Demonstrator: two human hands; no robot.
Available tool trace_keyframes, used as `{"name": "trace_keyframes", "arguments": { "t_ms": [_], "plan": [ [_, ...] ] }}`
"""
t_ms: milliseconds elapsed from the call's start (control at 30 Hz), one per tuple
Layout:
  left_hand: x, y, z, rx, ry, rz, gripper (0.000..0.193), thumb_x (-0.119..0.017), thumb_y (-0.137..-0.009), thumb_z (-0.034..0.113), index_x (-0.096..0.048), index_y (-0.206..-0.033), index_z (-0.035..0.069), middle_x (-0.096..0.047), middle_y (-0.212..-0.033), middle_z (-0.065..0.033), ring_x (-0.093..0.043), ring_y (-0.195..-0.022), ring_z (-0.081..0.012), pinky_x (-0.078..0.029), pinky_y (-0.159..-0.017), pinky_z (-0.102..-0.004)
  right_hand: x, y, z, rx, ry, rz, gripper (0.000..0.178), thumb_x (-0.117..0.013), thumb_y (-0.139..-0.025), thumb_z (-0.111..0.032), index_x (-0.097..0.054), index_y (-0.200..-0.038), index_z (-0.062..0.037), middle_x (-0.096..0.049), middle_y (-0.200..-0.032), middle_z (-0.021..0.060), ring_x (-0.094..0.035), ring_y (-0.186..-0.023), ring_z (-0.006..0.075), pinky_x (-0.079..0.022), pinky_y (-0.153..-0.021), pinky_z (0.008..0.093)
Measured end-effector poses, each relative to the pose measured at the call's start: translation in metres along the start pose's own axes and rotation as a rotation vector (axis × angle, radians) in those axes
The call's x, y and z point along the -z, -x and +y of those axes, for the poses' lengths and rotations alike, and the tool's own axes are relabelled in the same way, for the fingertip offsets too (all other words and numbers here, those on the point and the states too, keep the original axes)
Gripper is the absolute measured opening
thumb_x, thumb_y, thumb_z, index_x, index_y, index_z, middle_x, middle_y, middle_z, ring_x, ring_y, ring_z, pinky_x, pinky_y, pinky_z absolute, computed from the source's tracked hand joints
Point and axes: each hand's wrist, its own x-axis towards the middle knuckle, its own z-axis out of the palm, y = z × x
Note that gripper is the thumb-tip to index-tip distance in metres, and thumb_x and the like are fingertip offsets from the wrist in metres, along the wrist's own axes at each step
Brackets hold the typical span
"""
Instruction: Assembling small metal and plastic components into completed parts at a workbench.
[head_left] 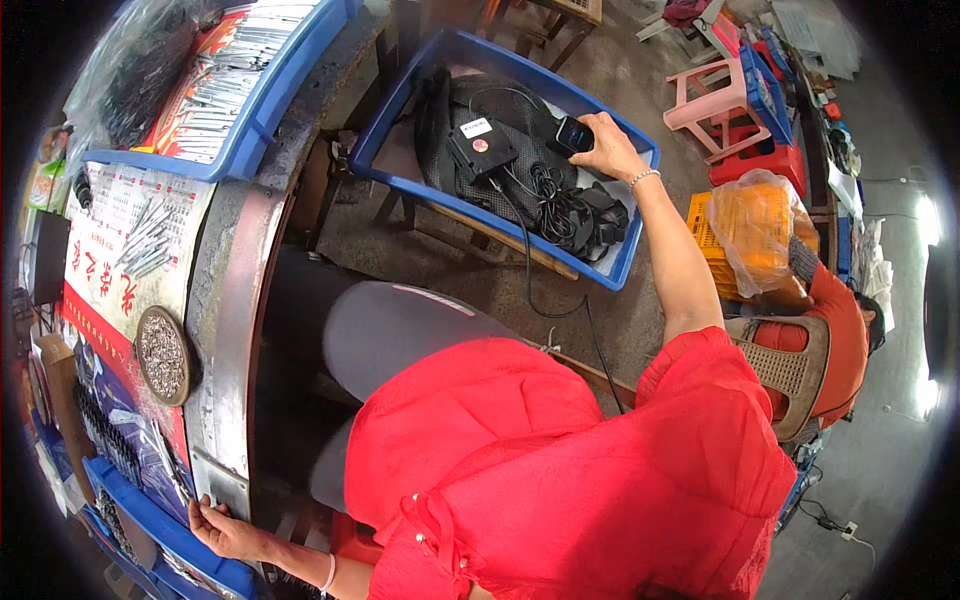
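My right hand (606,148) reaches into a blue plastic tray (395,100) and grips a small black device with a lit screen (574,135). Beside it in the tray lie a black mesh bag or vest (450,110), a black box with a white label (482,148) and a tangle of black cable (560,210). My left hand (225,530) is at the workbench's edge, its fingers closed next to a small metal plate (220,482). A slender dark metal piece (172,462) runs toward those fingers. What they hold, if anything, is too small to make out.
On the bench stand a round dish of small metal parts (163,355), a pile of thin metal rods (148,238) and a blue bin of rods (240,130). A black cable (590,320) hangs from the tray. To the right are a pink stool (712,95), yellow crates (710,240) and a seated person (845,340).
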Motion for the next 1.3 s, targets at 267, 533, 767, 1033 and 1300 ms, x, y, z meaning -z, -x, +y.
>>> {"name": "trace_keyframes", "arguments": {
  "t_ms": [267,533,767,1033,1300],
  "plan": [
    [-0.001,0.000,-0.003,-0.021,0.060,0.016,0.021,-0.048,-0.090,0.011,-0.055,-0.106,-0.002,-0.061,-0.091,-0.0081,-0.048,-0.064,-0.0085,-0.040,-0.058,-0.0188,0.004,-0.003,0.000,0.000,-0.012,-0.039,0.066,-0.074,-0.058,-0.026,-0.048,-0.113,0.0012,-0.048,-0.105,0.0175,-0.047,-0.103,0.0317,-0.038,-0.091,0.0352],
    [0.003,-0.002,-0.009,-0.010,0.091,0.001,0.022,-0.048,-0.090,0.012,-0.056,-0.106,-0.002,-0.062,-0.093,-0.0080,-0.052,-0.070,-0.0093,-0.042,-0.063,-0.0208,0.004,-0.006,0.001,0.010,0.000,-0.048,0.068,-0.075,-0.058,-0.026,-0.048,-0.114,0.0012,-0.048,-0.105,0.0175,-0.047,-0.104,0.0310,-0.038,-0.092,0.0350],
    [0.001,0.000,-0.005,-0.009,0.126,0.015,0.022,-0.048,-0.090,0.012,-0.055,-0.105,-0.002,-0.062,-0.091,-0.0075,-0.049,-0.066,-0.0076,-0.040,-0.060,-0.0189,0.001,-0.008,0.010,0.040,0.005,-0.042,0.067,-0.075,-0.059,-0.027,-0.048,-0.113,0.0020,-0.048,-0.104,0.0180,-0.048,-0.102,0.0310,-0.038,-0.091,0.0342],
    [0.003,0.001,-0.008,-0.011,0.172,0.037,0.019,-0.050,-0.089,0.008,-0.056,-0.104,-0.002,-0.061,-0.088,-0.0072,-0.046,-0.063,-0.0070,-0.038,-0.057,-0.0179,0.001,-0.009,0.006,0.017,-0.015,-0.061,0.068,-0.075,-0.059,-0.026,-0.047,-0.114,-0.0001,-0.048,-0.106,0.0174,-0.047,-0.105,0.0315,-0.038,-0.092,0.0352],
    [0.006,0.003,-0.012,0.003,0.187,-0.042,0.020,-0.049,-0.090,0.010,-0.055,-0.105,-0.001,-0.061,-0.090,-0.0048,-0.047,-0.065,-0.0062,-0.039,-0.061,-0.0181,-0.005,-0.001,0.011,0.018,0.048,-0.036,0.074,-0.075,-0.058,-0.024,-0.041,-0.120,-0.0014,-0.047,-0.113,0.0191,-0.046,-0.109,0.0338,-0.038,-0.093,0.0387]
  ]
}}
